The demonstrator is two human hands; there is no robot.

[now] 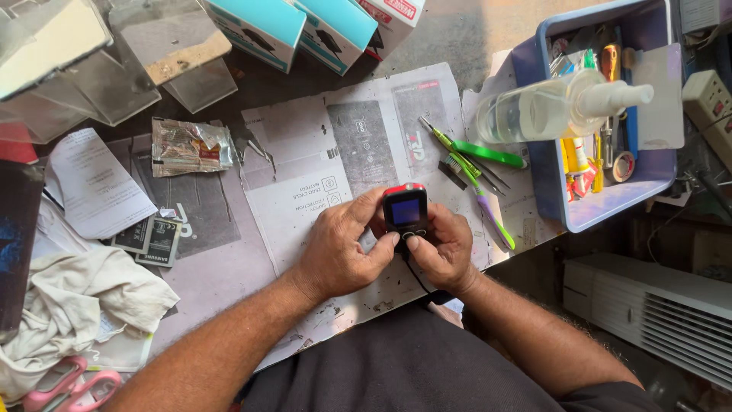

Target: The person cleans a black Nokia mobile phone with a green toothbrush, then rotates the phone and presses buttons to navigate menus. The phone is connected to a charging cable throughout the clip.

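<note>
A small red and black keypad phone [404, 209] with a lit blue screen stands upright between both hands over the paper-covered bench. My left hand [341, 246] wraps its left side, thumb pressing near the keys. My right hand [442, 248] grips its lower right side, thumb on the keypad. A thin black cable [416, 275] runs down from the phone's bottom between my wrists.
A green screwdriver [480, 152], tweezers and a toothbrush [482, 200] lie right of the phone. A blue tray [602, 210] holds tools and a spray bottle [557, 107]. Two flat batteries [150, 239], a foil packet [191, 146], a cloth [76, 305], pink scissors [69, 385] and boxes [305, 27] surround it.
</note>
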